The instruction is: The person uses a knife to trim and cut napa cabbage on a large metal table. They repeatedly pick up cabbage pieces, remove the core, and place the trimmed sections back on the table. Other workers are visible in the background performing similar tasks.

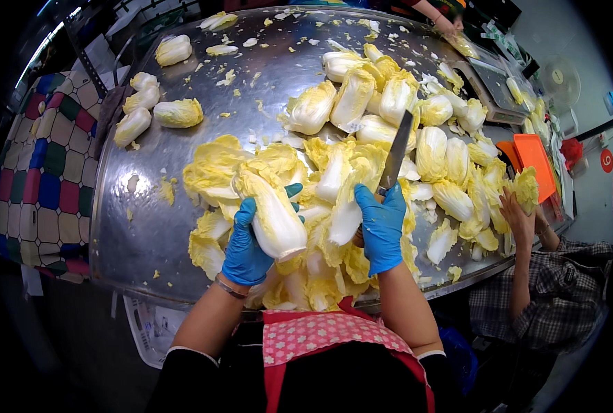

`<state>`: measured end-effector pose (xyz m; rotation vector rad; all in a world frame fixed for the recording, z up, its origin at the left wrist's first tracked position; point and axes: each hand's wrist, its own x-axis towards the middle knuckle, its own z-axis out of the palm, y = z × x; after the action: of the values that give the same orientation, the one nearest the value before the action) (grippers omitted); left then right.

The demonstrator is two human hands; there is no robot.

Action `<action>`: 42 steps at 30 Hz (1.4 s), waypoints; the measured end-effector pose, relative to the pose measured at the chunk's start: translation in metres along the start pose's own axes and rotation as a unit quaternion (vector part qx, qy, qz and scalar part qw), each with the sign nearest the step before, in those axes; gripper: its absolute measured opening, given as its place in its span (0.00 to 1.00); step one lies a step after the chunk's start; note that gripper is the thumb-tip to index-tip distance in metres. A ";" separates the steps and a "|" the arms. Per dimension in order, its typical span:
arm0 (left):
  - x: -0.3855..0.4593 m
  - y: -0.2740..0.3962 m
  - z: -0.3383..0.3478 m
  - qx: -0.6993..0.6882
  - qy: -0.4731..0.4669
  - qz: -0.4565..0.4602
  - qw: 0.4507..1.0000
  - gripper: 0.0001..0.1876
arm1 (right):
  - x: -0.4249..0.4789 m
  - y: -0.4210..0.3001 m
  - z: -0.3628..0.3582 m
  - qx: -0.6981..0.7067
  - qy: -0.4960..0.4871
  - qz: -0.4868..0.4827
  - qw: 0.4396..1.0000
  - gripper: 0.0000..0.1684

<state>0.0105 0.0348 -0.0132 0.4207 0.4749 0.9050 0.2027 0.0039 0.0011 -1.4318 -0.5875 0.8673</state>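
Note:
My left hand (249, 242), in a blue glove, grips a napa cabbage (278, 219) whose white base points down toward me. My gloved right hand (382, 222) is closed round the handle of a knife (397, 152), blade pointing up and away. A loose cabbage leaf (348, 214) lies against that hand's inner side; whether its fingers also pinch the leaf, I cannot tell. Below and around both hands is a pile of loose yellow-white leaves (316, 279). Beyond the knife several whole cabbages (355, 98) are heaped on the metal table (146, 258).
More cabbages (178, 113) rest at the table's left. At right are a scale (492, 93), an orange tray (534, 168) and a co-worker's hand (518, 217) with a leaf. Another person's hand (444, 27) is at the far edge. A white basket (141, 330) stands below the near edge.

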 end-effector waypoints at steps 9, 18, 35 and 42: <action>0.002 -0.004 -0.004 -0.051 -0.003 -0.032 0.998 0.29 | -0.020 0.015 0.028 -0.091 -0.237 -0.072 0.965 0.41; 0.001 -0.015 0.022 0.136 0.075 -0.033 0.987 0.23 | -0.027 0.018 0.027 -0.106 -0.164 -0.124 0.973 0.28; -0.005 -0.021 0.021 0.187 0.054 -0.012 0.981 0.19 | -0.030 0.016 0.013 0.011 -0.146 -0.055 0.988 0.34; 0.001 -0.020 0.011 0.104 -0.006 -0.026 0.994 0.28 | -0.024 0.002 0.002 0.074 -0.077 -0.006 0.994 0.34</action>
<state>0.0300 0.0234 -0.0147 0.6013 0.5695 0.8041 0.1864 -0.0144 0.0030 -1.2338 -0.6325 0.9972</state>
